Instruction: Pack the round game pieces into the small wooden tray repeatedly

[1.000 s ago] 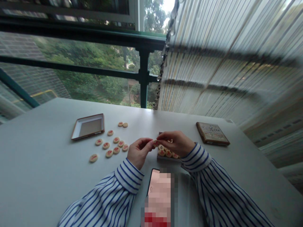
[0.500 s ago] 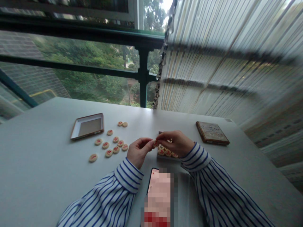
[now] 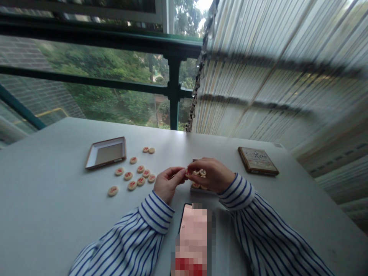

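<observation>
A round wooden xiangqi piece (image 3: 188, 172) with red marking is pinched between the fingertips of my left hand (image 3: 169, 183). Coming from the other side, my right hand (image 3: 214, 174) has its thumb and fingers closed around the same piece. Below the right hand lies a shallow open box (image 3: 196, 191) of more xiangqi pieces (image 3: 202, 173), marked in red and black; the hand hides much of it. Left of my hands several loose red-marked pieces (image 3: 140, 181) are scattered on the white table (image 3: 57, 199). One piece (image 3: 151, 151) among them shows a blank face.
An upturned box lid (image 3: 107, 153) rests at the back left. At the right lies a closed flat box (image 3: 258, 161) with a printed cover. A phone (image 3: 189, 230), partly pixelated, is in front of me between my forearms. A window and a strip curtain (image 3: 235, 96) border the table's far side.
My right hand has shifted slightly and its fingers have spread around the piece, showing more of the black-marked pieces beneath. My left hand keeps its pinch, almost unmoved.
</observation>
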A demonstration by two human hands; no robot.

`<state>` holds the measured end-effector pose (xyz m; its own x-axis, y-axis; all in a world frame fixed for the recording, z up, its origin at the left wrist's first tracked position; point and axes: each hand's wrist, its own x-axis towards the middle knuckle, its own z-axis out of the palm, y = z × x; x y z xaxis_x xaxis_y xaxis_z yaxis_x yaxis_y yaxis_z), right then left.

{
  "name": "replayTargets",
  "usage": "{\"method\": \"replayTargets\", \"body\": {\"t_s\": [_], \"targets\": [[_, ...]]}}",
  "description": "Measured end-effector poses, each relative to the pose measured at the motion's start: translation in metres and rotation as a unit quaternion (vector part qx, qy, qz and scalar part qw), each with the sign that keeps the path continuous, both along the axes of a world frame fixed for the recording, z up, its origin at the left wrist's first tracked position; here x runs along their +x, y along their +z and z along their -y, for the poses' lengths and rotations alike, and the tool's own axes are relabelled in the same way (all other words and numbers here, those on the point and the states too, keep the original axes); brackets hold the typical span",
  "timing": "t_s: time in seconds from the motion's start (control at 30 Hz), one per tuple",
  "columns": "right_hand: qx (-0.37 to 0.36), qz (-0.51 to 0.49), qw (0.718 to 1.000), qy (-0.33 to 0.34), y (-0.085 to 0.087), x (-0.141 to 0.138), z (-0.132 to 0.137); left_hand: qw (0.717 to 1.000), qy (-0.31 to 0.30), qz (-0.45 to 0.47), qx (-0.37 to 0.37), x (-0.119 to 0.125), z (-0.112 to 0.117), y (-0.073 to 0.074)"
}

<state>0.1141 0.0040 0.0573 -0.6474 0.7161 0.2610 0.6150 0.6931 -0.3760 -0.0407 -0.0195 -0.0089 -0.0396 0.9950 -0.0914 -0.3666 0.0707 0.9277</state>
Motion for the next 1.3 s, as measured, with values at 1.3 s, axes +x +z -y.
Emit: {"method": "replayTargets", "body": {"t_s": [1.3], "targets": [[-0.014,0.269,0.959,-0.086,-0.002,0.013,-0.011,0.957,-0.026,-0.278,0.080,0.002,0.003,-0.007]]}}
